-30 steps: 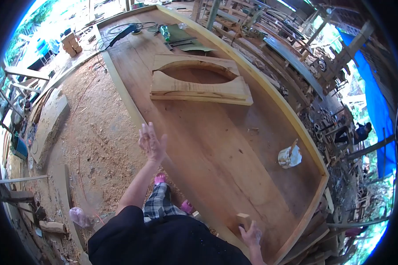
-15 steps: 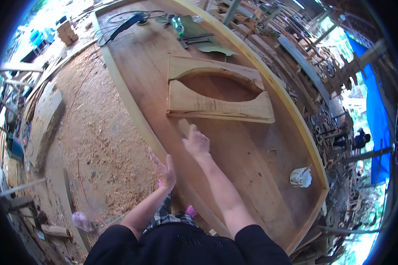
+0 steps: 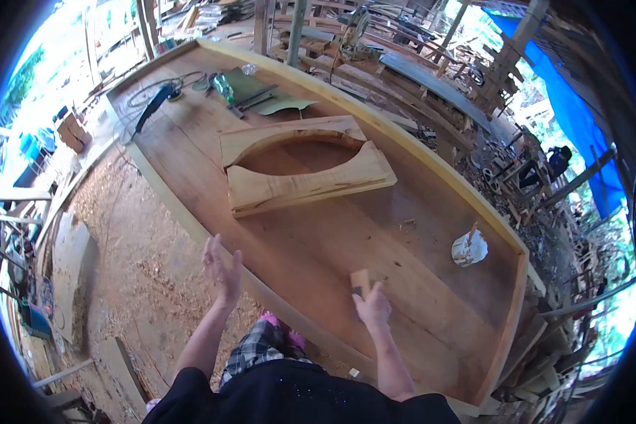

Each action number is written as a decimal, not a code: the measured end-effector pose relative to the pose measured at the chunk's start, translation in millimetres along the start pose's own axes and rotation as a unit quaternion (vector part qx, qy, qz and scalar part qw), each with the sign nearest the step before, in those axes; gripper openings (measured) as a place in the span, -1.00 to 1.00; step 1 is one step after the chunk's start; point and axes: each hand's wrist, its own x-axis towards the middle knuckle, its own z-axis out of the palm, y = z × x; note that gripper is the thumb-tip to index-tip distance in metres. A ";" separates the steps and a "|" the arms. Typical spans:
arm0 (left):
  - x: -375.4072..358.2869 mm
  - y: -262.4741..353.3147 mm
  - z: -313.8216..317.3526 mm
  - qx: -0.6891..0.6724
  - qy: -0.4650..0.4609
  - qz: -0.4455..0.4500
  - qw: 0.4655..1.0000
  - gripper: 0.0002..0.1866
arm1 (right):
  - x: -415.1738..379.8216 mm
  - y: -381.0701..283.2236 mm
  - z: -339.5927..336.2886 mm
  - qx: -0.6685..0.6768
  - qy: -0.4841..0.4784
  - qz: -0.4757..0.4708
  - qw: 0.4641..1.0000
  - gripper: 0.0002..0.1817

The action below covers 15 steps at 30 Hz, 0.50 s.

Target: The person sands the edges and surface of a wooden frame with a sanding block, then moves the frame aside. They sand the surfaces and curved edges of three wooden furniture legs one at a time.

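In the head view my right hand [image 3: 373,309] grips a small wooden block [image 3: 361,281] with a dark patch at its lower end. It is over the bare part of a large wooden tabletop [image 3: 311,254] that has a raised border. My left hand [image 3: 222,272] is empty, fingers apart, beside the table's left border [image 3: 191,222]. Ahead of both hands, on the tabletop, rests a pale wooden frame [image 3: 307,185] with a wide oval opening.
A white tub [image 3: 469,249] with a stick in it stands at the right. Toward the far end lie a corded power tool [image 3: 153,106], a green bottle [image 3: 223,89] and a greenish sheet [image 3: 272,99]. Wood shavings cover the floor [image 3: 141,261]. A person [image 3: 557,161] is in the background.
My view has shifted. My right hand, still holding the block, has moved away from the wooden frame, toward the right end of the tabletop. My left hand stays open near the border.
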 end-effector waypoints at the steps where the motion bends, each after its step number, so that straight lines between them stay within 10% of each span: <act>1: 5.6 11.3 2.8 0.040 -0.039 0.046 0.997 -0.20 | -4.5 14.3 0.0 0.020 0.015 0.036 0.999 -0.35; 15: 188.8 27.6 121.9 0.183 -0.367 0.336 0.848 0.19 | -22.6 -1.0 23.2 0.006 0.118 0.118 0.986 -0.32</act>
